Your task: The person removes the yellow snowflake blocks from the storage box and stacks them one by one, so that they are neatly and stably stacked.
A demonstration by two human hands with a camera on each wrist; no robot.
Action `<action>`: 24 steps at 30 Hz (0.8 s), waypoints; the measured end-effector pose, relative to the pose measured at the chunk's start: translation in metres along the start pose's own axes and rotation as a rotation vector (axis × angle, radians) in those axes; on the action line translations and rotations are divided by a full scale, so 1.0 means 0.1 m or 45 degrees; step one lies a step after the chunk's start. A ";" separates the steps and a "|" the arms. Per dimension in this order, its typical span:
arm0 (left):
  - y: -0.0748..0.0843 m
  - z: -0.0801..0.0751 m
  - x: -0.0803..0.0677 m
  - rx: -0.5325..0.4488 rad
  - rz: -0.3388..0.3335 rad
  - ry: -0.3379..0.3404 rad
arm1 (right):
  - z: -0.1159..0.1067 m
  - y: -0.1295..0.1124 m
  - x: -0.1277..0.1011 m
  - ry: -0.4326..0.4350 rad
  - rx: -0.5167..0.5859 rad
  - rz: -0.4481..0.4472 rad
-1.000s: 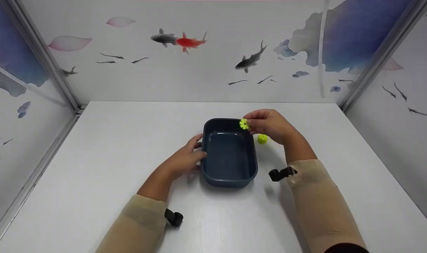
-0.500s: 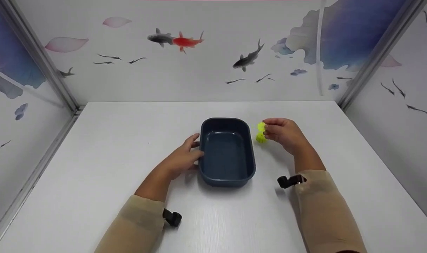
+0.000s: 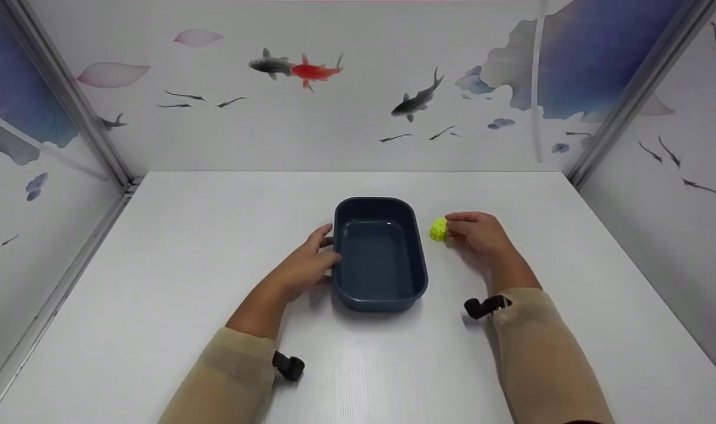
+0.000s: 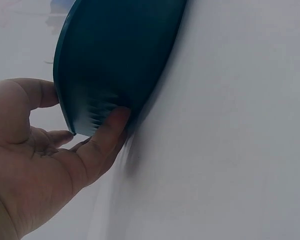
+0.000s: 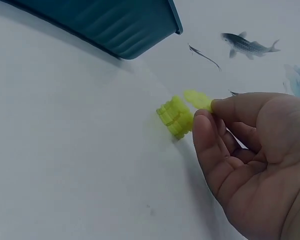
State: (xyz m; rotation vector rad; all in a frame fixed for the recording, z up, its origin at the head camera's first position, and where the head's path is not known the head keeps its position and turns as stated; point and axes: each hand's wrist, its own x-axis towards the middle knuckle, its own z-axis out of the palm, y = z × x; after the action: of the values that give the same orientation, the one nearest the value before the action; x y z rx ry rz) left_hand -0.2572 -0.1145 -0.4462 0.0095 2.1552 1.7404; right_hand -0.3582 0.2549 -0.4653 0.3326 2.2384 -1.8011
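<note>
Fingertips point(image 5: 206, 120) of the right hand point(image 3: 481, 235) are curled in, and thumb and forefinger pinch a small yellow-green gear piece point(image 5: 197, 99), holding it just above and beside a stack of the same yellow-green gears point(image 5: 175, 117) that sits on the white table point(image 3: 216, 265). From the head view the two read as one bright lump point(image 3: 438, 229) at the tip of that hand, so whether the held piece touches the stack is hard to tell; the right wrist view shows it very close, slightly higher.

The stack stands on the table just to the right of the dark blue tub point(image 3: 380, 253), near its far right corner and apart from its wall. The tub is rectangular with rounded corners, open side up, its inside bare in the head view.

Over on the other side, the left hand point(image 3: 308, 265) is at the tub's left wall. Thumb hooked over the rim, fingers point(image 4: 107, 132) laid fairly straight against the outer wall down by the table: a light hold on the tub's edge.

Both forearms wear beige sleeves point(image 3: 537, 347), each with a small black camera mount at the wrist point(image 3: 483, 306). Around the table stand white walls painted with fish point(image 3: 311, 69) and blue leaves, joined by grey metal posts point(image 3: 635, 100).
</note>
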 end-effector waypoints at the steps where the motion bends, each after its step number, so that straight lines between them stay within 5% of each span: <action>1: 0.00 0.00 0.00 -0.006 0.002 -0.001 | 0.00 0.01 0.00 0.004 -0.008 0.006; 19: 0.00 0.03 0.01 -0.001 0.014 0.000 | 0.00 0.04 0.00 0.037 -0.018 0.028; 24: -0.01 0.02 0.02 0.009 0.009 0.000 | 0.01 0.00 0.00 0.045 0.081 0.041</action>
State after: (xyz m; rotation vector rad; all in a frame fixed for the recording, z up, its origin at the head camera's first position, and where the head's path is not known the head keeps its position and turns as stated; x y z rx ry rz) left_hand -0.2585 -0.1119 -0.4480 0.0196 2.1638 1.7365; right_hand -0.3576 0.2540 -0.4655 0.4130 2.1897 -1.8668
